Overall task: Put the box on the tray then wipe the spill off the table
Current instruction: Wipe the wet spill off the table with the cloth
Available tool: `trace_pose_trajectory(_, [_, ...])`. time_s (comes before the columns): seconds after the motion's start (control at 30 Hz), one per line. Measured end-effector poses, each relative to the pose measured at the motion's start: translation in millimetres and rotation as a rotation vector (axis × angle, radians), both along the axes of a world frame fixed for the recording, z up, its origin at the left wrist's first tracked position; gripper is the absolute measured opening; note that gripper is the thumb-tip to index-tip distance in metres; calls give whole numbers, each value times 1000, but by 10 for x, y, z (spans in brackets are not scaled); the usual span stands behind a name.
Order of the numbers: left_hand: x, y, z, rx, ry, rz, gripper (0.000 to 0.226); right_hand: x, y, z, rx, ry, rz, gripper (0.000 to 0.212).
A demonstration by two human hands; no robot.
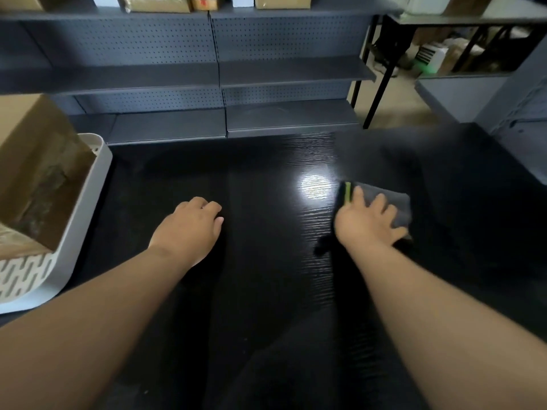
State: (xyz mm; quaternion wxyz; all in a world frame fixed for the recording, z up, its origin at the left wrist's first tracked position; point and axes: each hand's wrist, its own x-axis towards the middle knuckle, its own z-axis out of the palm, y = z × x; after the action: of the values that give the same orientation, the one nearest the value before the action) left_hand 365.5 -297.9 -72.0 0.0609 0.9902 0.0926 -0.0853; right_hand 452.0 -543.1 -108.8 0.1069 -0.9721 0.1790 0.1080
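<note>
A brown cardboard box (35, 167) rests tilted in the white tray (85, 208) at the left edge of the black table (266, 291). My right hand (367, 220) lies flat with spread fingers on a dark grey cloth (396, 205) with a green stripe, pressed on the table right of centre. My left hand (189, 229) rests on the table left of centre, fingers curled under, holding nothing. A bright light reflection (315, 186) shines on the table just left of the cloth. I cannot make out any spill on the dark surface.
Grey metal shelving (219, 75) runs along the table's far edge, with cardboard boxes (159, 2) on its top shelf. A black-legged table (381, 69) with clutter beneath stands at the back right. A grey cabinet (515, 108) is at the far right.
</note>
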Motion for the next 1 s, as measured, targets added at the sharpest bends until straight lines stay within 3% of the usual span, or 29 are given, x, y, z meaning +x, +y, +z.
trace_pose_trajectory(0.17, [216,-59,-56,17,-28,64,39,-294,808,-45,32,-88,644,49])
trace_pose_trajectory(0.27, [319,-98,-74,21,-51,72,38,169,571,-48,28,-129,816,46])
trace_pose_trajectory(0.33, [366,-127,-74,18,-59,77,36,647,232,-34,10,-102,641,45])
trace_pose_trajectory(0.43, [429,-163,-102,12,-54,68,36,1118,-160,45,8,10,204,47])
trace_pose_trajectory(0.53, [480,-156,-137,15,-60,76,35,1189,95,67,-9,64,106,53])
trace_pose_trajectory(0.6, [527,-142,-150,41,-73,86,35,1102,450,54,10,15,293,53])
trace_pose_trajectory(0.7, [602,-146,-167,62,-77,115,36,908,820,0,33,-38,775,48])
trace_pose_trajectory(0.77, [662,-186,-170,61,-92,127,36,1014,769,2,19,-53,934,45])
trace_pose_trajectory(0.83, [711,-241,-162,57,-95,133,37,1295,530,5,18,-52,883,45])
trace_pose_trajectory(1.0, [773,-357,-153,60,-102,115,39,1939,-388,37,31,32,221,49])
